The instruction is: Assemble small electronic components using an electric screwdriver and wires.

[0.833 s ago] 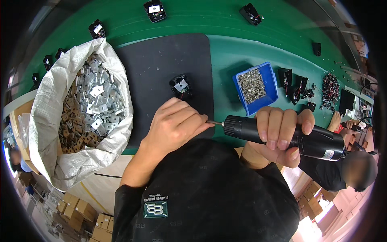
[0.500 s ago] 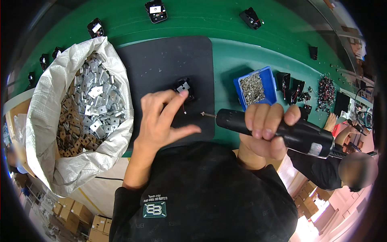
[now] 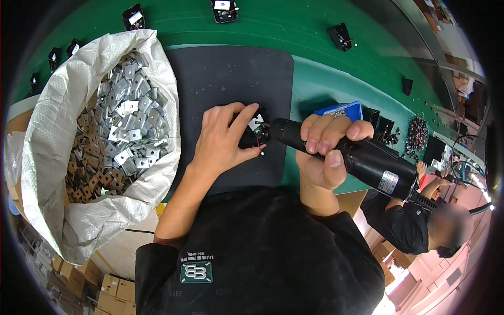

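Observation:
My left hand [image 3: 223, 134] grips a small black plastic housing [image 3: 261, 137] on the dark mat, fingers at its far side and thumb at its near side. Inside the housing lies a silver metal plate [image 3: 255, 123], and a thin red wire with a white plug hangs from its near end. Wrapped round a black electric screwdriver [image 3: 370, 167], my right hand [image 3: 331, 149] holds it nearly level, pointing left. Its tip meets the housing at the plate; whether the bit sits on a screw is too small to tell.
A white woven sack [image 3: 44, 173] full of metal plates stands at left. The blue bin [image 3: 355, 109] of screws is partly hidden behind my right hand. More black housings [image 3: 224, 10] sit along the green belt [image 3: 283, 23]. A co-worker [image 3: 399, 220] is at the right.
My left hand has closed on the housing, which has shifted a little right. The screwdriver has come left, its tip now at the plate. The whole view has shifted slightly.

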{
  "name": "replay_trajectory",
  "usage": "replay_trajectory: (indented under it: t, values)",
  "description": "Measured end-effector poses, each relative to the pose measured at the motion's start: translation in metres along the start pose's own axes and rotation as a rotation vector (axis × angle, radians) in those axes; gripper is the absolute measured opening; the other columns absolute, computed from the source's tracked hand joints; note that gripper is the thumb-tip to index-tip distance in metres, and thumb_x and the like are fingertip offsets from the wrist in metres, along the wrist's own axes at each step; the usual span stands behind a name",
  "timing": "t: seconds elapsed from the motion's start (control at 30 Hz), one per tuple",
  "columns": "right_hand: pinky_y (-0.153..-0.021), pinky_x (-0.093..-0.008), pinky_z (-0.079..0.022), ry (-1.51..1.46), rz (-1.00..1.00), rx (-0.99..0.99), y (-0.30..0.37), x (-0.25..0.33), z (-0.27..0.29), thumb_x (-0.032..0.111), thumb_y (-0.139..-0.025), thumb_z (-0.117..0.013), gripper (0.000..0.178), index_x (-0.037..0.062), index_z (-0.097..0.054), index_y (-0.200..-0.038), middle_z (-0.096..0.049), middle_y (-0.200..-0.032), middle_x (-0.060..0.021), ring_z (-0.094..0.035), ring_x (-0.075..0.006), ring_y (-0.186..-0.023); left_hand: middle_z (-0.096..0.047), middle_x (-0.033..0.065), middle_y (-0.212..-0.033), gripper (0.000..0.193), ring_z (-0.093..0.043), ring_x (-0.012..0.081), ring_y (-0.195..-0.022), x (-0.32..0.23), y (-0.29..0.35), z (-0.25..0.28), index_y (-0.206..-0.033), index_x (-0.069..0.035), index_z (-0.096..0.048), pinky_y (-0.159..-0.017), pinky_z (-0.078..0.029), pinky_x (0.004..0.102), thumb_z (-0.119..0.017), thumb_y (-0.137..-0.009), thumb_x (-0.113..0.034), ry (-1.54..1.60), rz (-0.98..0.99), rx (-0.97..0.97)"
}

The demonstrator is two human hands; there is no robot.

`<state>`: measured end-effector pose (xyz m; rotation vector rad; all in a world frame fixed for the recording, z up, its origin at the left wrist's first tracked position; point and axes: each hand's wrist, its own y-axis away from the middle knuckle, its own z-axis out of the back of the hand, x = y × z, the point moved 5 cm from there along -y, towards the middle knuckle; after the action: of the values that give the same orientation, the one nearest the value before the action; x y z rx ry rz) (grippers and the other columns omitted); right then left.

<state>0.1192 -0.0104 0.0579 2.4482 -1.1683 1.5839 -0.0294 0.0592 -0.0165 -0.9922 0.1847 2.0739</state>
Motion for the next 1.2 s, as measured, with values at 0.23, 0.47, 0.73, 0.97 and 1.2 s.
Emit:
replay_trajectory:
  t: [0.23, 0.47, 0.73, 0.97, 1.2]
  values:
    - [-0.064, -0.0340, -0.047, 0.013, -0.013, 0.012, 0.0023, -0.0023, -0.0015, 0.008, -0.081, -0.068, 0.039, 0.0128, -0.039, -0.107, -0.049, -0.072, -0.0016, -0.051, -0.0153, -0.063, -0.057, 0.0085, -0.109, 0.079, -0.053, 0.0291, -0.097, 0.0007, -0.0005, 0.0013, -0.123, -0.009, -0.060, -0.086, -0.041, 0.0406, -0.085, -0.051, -0.029, 0.023, -0.009, 0.000]
    - [-0.065, -0.0344, -0.046, 0.027, -0.025, 0.011, 0.0027, -0.0036, -0.0014, 0.009, -0.082, -0.069, 0.039, 0.0127, -0.039, -0.107, -0.049, -0.073, -0.0017, -0.051, -0.0155, -0.063, -0.057, 0.0084, -0.109, 0.078, -0.053, 0.0291, -0.096, 0.0024, -0.0001, 0.0014, -0.123, -0.009, -0.061, -0.086, -0.041, 0.0406, -0.085, -0.051, -0.029, 0.024, 0.001, -0.003]
    - [-0.067, -0.0348, -0.047, 0.056, -0.032, 0.104, 0.0037, 0.0002, -0.0026, 0.005, -0.083, -0.066, 0.038, 0.0125, -0.038, -0.107, -0.050, -0.075, -0.0021, -0.052, -0.0165, -0.065, -0.055, 0.0070, -0.107, 0.076, -0.054, 0.0277, -0.095, 0.0015, -0.0010, 0.0030, -0.124, -0.012, -0.060, -0.086, -0.040, 0.0413, -0.086, -0.054, -0.028, 0.050, 0.001, 0.011]
    - [-0.069, -0.0367, -0.047, 0.058, -0.042, 0.151, 0.0015, 0.0020, -0.0021, 0.000, -0.083, -0.063, 0.036, 0.0117, -0.038, -0.106, -0.051, -0.077, -0.0034, -0.053, -0.0175, -0.066, -0.055, 0.0070, -0.107, 0.075, -0.054, 0.0275, -0.095, 0.0011, -0.0020, 0.0027, -0.123, -0.012, -0.061, -0.086, -0.040, 0.0414, -0.085, -0.054, -0.028, 0.048, -0.003, 0.011]
    - [-0.063, -0.0311, -0.041, 0.146, -0.013, 0.210, 0.0071, 0.0018, -0.0072, 0.014, -0.083, -0.068, 0.036, 0.0144, -0.042, -0.109, -0.050, -0.074, -0.0006, -0.051, -0.0142, -0.064, -0.056, 0.0065, -0.106, 0.074, -0.054, 0.0267, -0.095, 0.0015, -0.0027, 0.0033, -0.123, -0.012, -0.061, -0.087, -0.040, 0.0409, -0.085, -0.054, -0.027, 0.056, 0.008, 0.019]
